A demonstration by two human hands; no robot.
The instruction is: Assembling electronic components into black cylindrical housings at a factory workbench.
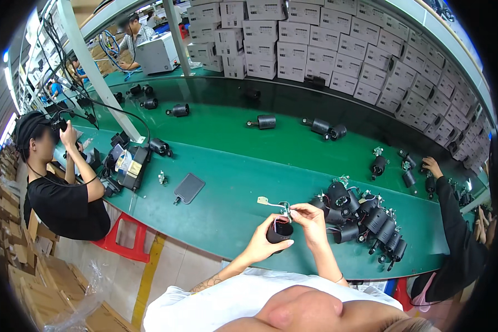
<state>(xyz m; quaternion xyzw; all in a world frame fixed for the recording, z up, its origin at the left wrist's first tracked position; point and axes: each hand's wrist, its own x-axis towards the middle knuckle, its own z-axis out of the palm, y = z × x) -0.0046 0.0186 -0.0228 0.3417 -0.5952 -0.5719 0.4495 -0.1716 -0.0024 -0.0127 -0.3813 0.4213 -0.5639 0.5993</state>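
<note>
My left hand point(260, 243) is wrapped round a black cylindrical housing point(279, 231), its open end tilted up. Just above that opening, my right hand point(311, 221) pinches a small circuit board point(285, 211). Thin red and white wires run from the board down into the housing. A pale yellowish tab point(263, 201) hangs off to the left on a wire from the board. To the right of my right hand lies a heap of similar black housings point(375, 220), several with boards and wires sticking out. What is inside the held housing is mostly hidden.
A flat dark grey plate point(190, 188) and a small loose board point(162, 177) lie on the green bench to the left. Beyond runs a green conveyor point(216, 124) with scattered housings. White boxes point(321, 52) are stacked behind. Co-workers sit left point(66, 188) and right point(454, 232).
</note>
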